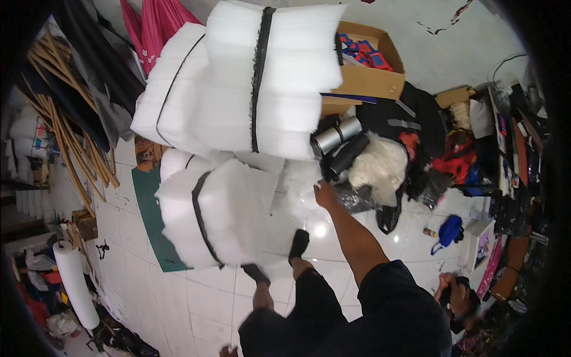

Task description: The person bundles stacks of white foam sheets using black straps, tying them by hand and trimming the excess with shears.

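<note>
My right hand reaches forward with its fingers closed, seeming to pinch the edge of a thin translucent white sheet. Left of it stands a bundle of white foam sheets tied with a black strap. Beyond that lies a larger stack of white foam sheets, also bound with a black strap. Only a small part of my left hand shows at the lower edge, its fingers mostly cut off. My feet in dark socks are close to the near bundle.
An open cardboard box holds red and blue pieces. Silver and black rolls and bagged white material lie near my right hand. A green sheet lies at left. Another person sits low at right. A white roll leans at lower left.
</note>
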The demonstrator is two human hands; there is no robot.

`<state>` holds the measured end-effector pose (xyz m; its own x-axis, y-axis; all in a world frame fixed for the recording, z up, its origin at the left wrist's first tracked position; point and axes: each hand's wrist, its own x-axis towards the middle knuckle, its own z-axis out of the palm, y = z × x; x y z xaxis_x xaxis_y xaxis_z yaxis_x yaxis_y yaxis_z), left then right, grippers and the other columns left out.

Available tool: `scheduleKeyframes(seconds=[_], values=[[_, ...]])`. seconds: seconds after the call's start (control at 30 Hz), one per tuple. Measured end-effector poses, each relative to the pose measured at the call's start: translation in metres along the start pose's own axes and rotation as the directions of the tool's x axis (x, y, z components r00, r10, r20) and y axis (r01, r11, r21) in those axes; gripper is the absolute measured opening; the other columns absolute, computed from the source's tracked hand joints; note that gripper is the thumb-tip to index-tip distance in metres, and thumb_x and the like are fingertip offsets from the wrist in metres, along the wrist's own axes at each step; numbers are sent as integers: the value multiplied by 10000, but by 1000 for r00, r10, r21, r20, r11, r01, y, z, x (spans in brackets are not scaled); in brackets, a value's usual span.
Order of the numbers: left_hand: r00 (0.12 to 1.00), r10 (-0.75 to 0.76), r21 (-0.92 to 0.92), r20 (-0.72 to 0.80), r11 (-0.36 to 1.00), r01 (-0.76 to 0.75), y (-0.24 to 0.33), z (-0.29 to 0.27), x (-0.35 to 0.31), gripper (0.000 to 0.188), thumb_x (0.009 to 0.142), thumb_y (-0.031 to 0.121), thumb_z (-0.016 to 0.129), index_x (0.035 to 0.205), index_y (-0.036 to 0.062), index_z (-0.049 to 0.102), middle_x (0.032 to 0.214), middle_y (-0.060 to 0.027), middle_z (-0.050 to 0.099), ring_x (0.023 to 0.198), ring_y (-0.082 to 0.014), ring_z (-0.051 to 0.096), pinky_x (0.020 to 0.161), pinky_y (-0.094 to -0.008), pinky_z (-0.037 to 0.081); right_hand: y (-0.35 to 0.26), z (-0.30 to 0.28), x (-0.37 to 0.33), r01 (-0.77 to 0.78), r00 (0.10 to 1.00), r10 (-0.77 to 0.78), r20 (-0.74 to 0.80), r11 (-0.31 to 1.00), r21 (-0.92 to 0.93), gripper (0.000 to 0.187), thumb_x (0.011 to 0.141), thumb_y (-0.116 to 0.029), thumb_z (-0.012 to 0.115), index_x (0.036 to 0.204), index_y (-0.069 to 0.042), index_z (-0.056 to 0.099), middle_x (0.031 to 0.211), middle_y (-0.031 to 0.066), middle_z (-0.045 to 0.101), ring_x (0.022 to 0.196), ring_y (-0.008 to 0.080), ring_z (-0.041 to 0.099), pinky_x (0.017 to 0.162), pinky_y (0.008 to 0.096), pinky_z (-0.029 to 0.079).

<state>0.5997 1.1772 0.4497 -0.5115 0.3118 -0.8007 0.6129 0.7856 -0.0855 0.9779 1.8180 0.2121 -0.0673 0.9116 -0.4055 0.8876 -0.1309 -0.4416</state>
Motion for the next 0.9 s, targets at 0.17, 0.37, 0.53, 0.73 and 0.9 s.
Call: scheduleKeyframes(seconds=[0.17, 0.37, 0.53, 0.73, 0.9], values=[[997, 72, -215, -35, 974, -78, 21, 41, -39, 331, 880, 259, 609, 1046, -28, 614, 1038, -215, 601, 952, -325, 566, 843, -405, 457, -37, 27, 125, 92, 978, -134, -158, 965, -247, 584, 829, -344, 574, 1341, -106, 424, 1347, 156, 463, 1267, 364, 405, 995, 561, 309], [998, 55, -369, 30, 929, -40, 164, -44, -11, 319, 883, 237, 622, 1100, 3, 614, 1058, -185, 610, 991, -319, 565, 893, -393, 449, 31, 84, 147, 136, 979, -66, 192, 913, -384, 512, 810, -351, 575, 1288, -187, 495, 1285, 97, 540, 1211, 342, 471, 1036, 694, 144], [988, -88, -496, 131, 856, 142, 219, -48, 12, 343, 850, 263, 656, 1084, 14, 625, 1109, -201, 611, 1019, -308, 591, 884, -395, 467, 17, 33, 23, 76, 994, -79, 79, 996, 43, 229, 743, -234, 661, 926, -117, 589, 909, 110, 651, 913, 335, 606, 866, 491, 396], [875, 471, -455, 111, 807, -377, 361, -21, 82, 429, 830, 227, 679, 1148, -31, 551, 1015, -195, 610, 982, -321, 588, 858, -401, 464, 18, -56, -127, 297, 954, -295, -63, 887, 354, 182, 718, -44, 670, 839, -42, 533, 894, 139, 552, 862, 341, 552, 771, 396, 446], [846, 482, -726, -229, 495, -478, 566, -77, 115, 865, 772, 273, 743, 1423, 13, 236, 1347, -248, 371, 1168, -334, 492, 968, -417, 415, 22, -88, -211, 400, 908, -420, 4, 867, 297, 167, 735, -18, 650, 859, -53, 544, 959, 166, 566, 952, 356, 562, 778, 414, 480]])
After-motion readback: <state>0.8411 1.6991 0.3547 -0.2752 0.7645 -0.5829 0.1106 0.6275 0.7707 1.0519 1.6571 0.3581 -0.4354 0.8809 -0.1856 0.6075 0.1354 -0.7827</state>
